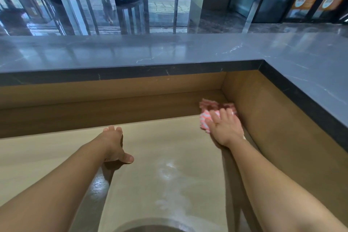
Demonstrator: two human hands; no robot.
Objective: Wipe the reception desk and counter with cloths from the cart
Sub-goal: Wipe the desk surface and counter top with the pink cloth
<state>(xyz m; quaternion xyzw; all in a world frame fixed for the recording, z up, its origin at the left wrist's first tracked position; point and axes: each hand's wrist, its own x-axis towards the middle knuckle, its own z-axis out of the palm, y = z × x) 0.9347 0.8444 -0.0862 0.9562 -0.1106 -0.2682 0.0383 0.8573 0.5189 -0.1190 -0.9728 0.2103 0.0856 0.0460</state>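
Below the likely unwiped counter [169, 49], the damp-streaked desk [150, 156] looks partly done: flat right hand [227, 130] presses a pink cloth [205, 118] into its corner, left hand [114, 143] splayed empty.

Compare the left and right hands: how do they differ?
The left hand rests bare on the tan desk; the right hand presses a pink striped cloth. The left hand sits mid-desk at the far edge; the right hand is in the corner by the side panel. Both lie flat, fingers extended.
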